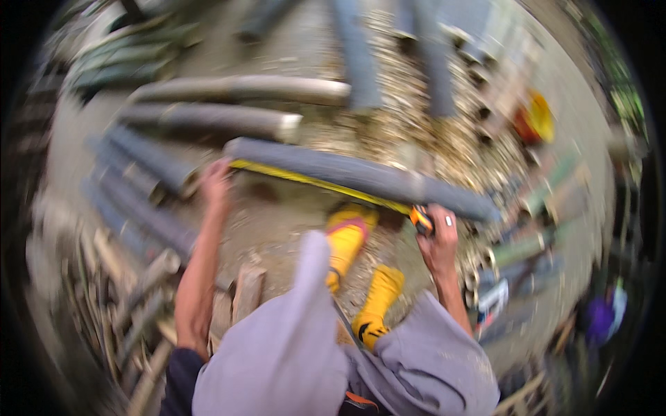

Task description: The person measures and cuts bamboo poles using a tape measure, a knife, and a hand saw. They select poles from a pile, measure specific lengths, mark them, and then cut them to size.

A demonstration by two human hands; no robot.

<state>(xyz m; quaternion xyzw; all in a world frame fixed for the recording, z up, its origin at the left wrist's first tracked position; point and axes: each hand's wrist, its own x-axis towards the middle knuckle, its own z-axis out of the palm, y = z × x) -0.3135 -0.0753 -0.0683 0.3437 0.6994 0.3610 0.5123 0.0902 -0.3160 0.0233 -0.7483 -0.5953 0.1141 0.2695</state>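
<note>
A thick grey-blue bamboo section point(347, 166) lies crosswise in front of me, with a node ring toward its right part. Along its near side runs the yellow blade point(316, 182) of a tape measure, pulled out straight. At the bamboo's left end my left hand point(217, 182) is closed on the blade's tip, somewhat blurred. Near the bamboo's right part my right hand point(440, 239) grips the orange and black tape measure case point(421, 220). My feet, in yellow socks point(378, 298), are just below the blade.
More bamboo sections point(208, 119) lie beyond and to the left. Wood chips point(395, 90) cover the ground ahead. A red and yellow container point(534, 118) is at the far right. Cut bamboo point(517, 249) lies at right, thin sticks point(104, 312) at lower left, and a wood block point(248, 291) near my left knee.
</note>
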